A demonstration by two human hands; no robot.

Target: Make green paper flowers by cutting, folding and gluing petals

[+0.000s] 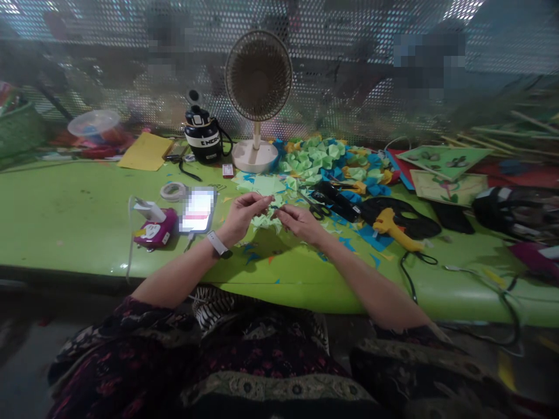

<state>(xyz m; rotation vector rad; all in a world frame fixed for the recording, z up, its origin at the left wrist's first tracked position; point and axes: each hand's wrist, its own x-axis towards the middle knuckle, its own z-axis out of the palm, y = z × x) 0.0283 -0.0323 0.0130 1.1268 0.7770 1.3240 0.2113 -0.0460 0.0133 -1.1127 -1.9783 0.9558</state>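
Observation:
My left hand point(243, 216), with a white band on its wrist, is closed in a pinch above the green table. Facing it, my right hand point(300, 223) is also pinched, fingertips close to the left ones. A small dark bit shows between the fingertips, too small to name. Just beneath them lie light green paper pieces point(265, 223). Black-handled scissors point(320, 210) rest beyond my right hand. Behind both hands, flat light green paper point(266, 185) lies before a heap of folded green, blue and yellow paper shapes point(314, 156).
A fan point(258, 75) and a black bottle point(205, 139) stand at the back. To the left are a lit phone point(197, 209), a tape roll point(173, 191) and a purple box with a plug point(155, 230). A yellow glue gun point(398, 230) with its cord lies right.

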